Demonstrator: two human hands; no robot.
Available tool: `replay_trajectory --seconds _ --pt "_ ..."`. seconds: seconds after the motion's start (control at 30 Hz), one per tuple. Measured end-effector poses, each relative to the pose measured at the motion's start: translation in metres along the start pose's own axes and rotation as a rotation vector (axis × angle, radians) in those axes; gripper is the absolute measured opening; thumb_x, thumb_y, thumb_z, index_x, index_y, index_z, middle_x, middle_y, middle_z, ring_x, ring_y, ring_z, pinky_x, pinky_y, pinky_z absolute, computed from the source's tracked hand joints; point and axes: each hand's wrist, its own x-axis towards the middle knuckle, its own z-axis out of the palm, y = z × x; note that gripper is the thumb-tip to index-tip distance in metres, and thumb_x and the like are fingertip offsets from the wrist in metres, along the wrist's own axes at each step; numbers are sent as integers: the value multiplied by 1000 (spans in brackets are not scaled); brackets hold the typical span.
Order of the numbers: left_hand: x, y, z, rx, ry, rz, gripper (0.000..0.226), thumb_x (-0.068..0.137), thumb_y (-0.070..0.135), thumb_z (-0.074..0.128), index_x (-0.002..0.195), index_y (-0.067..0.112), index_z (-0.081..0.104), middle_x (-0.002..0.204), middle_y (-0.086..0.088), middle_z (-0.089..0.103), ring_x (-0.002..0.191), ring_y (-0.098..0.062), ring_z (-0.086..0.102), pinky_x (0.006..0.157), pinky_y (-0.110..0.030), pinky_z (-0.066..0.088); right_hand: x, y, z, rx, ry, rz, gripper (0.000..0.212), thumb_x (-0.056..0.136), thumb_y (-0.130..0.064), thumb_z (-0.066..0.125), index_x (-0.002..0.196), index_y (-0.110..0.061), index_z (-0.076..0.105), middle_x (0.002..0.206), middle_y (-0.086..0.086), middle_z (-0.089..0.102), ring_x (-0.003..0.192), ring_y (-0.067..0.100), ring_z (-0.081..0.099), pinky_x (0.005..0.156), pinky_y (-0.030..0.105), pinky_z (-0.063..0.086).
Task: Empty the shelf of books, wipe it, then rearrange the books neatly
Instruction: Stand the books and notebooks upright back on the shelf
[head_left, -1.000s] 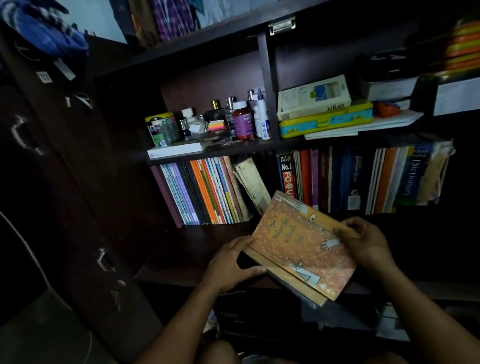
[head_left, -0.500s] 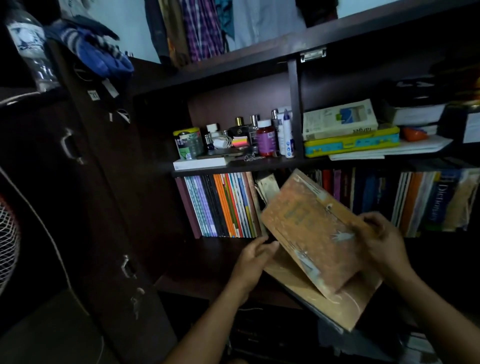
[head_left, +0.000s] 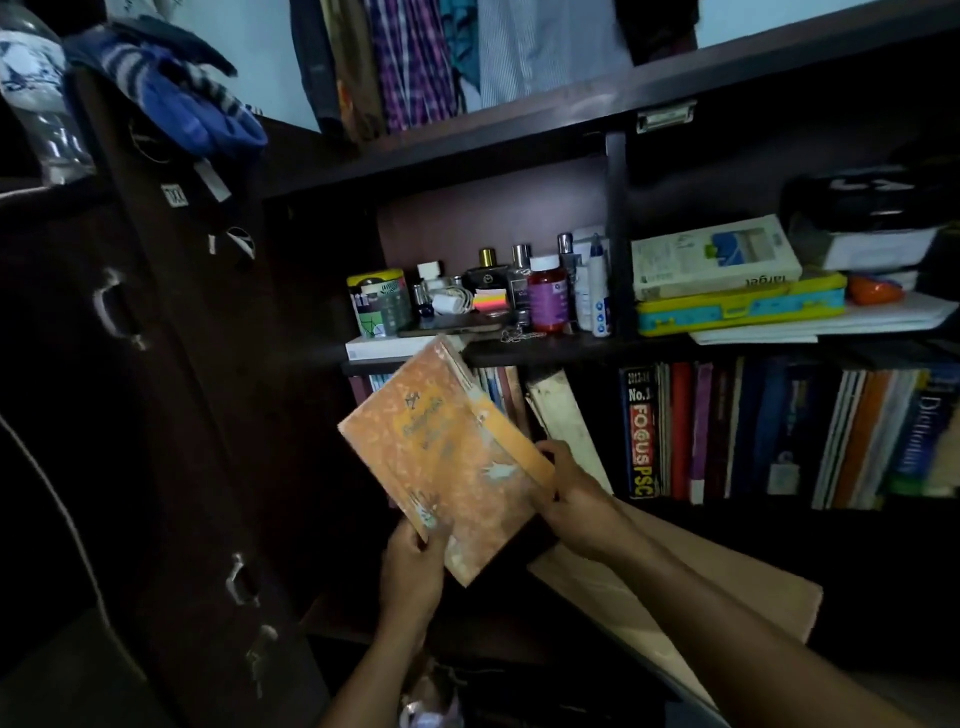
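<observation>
I held an orange book (head_left: 447, 457) up in front of the shelf (head_left: 571, 349), tilted, with its top corner near the shelf edge. My left hand (head_left: 413, 566) gripped the lower corner, the thumb on the cover, and my right hand (head_left: 569, 493) pinched the right edge with curled fingers. Behind the book a few thin books (head_left: 498, 387) stood in the left compartment, most of them hidden by it, and one pale book (head_left: 563, 421) leaned next to them. The right compartment was full of upright books (head_left: 779, 431), among them a dictionary (head_left: 919, 441). On the shelf above stood bottles (head_left: 545, 301) and a yellow-blue box (head_left: 743, 309). Under my right forearm lay something flat and brown (head_left: 675, 597); I could not tell whether it was another book. I think the step was either taking this book out or putting it back; the full rows suggest the emptying was far from done. The next move needed a firm grip with both hands and a free place to lay the book down, away from the shelf.
</observation>
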Motion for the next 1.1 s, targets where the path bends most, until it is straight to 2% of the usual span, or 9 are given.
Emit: replay_trajectory --seconds 0.13,0.23,0.33,0.47,0.6,0.7,0.87,1.0,1.1 --pt "9 -16 6 217 111 78 33 100 32 61 126 13 65 110 -4 69 106 -26 64 80 -32 45 17 12 4 -172 -168 64 37 102 -30 54 137 -31 43 136 -7 52 125 15 50 102 33 43" --pt "24 -33 10 164 -41 17 30 94 27 70 122 18 66 112 3 70 108 -22 66 85 -32 51 32 27 8 -264 -241 35 38 104 -17 45 140 -27 47 140 -1 56 127 20 52 106 40 44" --pt "31 -42 10 125 -122 -29 31 95 25 70 124 18 64 118 4 68 111 -19 64 90 -30 50 47 36 11 -274 -237 -18 38 99 -9 42 132 -26 52 128 0 62 117 19 59 100 40 48" --pt "32 -49 15 208 -156 8 36 96 31 67 130 19 63 122 5 67 114 -18 62 91 -27 47 64 51 17 -250 -92 -29 32 101 -50 38 118 -25 49 98 3 66 87 22 64 80 42 54" --pt "37 -53 15 280 -146 -5 36 97 34 66 130 23 62 123 6 66 115 -19 62 95 -33 50 73 70 22 -501 141 -59 24 106 -40 36 122 -29 52 93 4 69 79 26 66 60 32 43" --pt "35 -51 16 341 -154 37 35 96 33 67 129 24 61 122 7 65 117 -20 60 98 -36 50 77 79 28 -592 142 -65 30 104 -41 38 130 -30 47 91 5 69 77 29 66 59 33 42" --pt "33 -47 15 384 -175 93 33 96 38 64 128 29 62 119 11 65 117 -17 60 98 -33 49 66 93 35 -391 -9 -61 54 101 -38 49 149 -34 24 80 3 68 66 23 65 60 41 55" --pt "29 -45 16 471 -179 144 35 97 38 63 128 22 63 123 3 66 117 -23 60 98 -41 51 62 88 32 -486 10 -33 74 102 -44 46 159 -36 0 98 9 70 74 27 64 58 33 45" --pt "26 -45 17 526 -178 202 39 99 34 61 135 20 57 126 4 63 120 -21 59 97 -30 49 61 87 30 -429 87 38 72 101 -46 46 159 -40 5 113 12 67 92 32 66 70 35 48"
